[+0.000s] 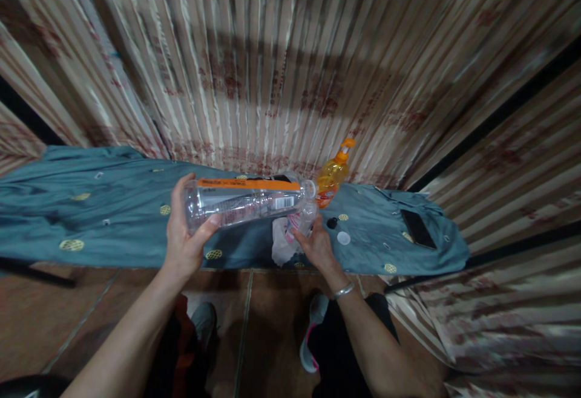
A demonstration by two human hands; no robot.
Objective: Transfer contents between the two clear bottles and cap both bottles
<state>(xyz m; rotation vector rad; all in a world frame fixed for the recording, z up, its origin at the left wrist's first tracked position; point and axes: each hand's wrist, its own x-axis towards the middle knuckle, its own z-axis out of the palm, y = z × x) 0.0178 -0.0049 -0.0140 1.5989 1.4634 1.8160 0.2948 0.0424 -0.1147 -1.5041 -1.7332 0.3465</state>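
My left hand [188, 228] is closed round the base of a large clear plastic bottle [245, 199] with an orange and grey label. That bottle lies almost level in the air, its uncapped-looking neck pointing right. Just below the neck, my right hand [315, 244] grips a small clear bottle [309, 213] with pink print. Whether the two mouths touch cannot be made out. A crumpled pale tissue or cloth [282, 244] lies by the small bottle. Behind the large bottle's neck stands an orange pump bottle [333, 174] with yellow liquid.
A narrow surface under a teal patterned cloth [127, 204] runs across the view. A black cap [333, 222], a white round lid [344, 238] and a dark phone [417, 228] lie to the right. A pleated curtain [272, 83] hangs behind; dark poles [490, 117] flank the right side.
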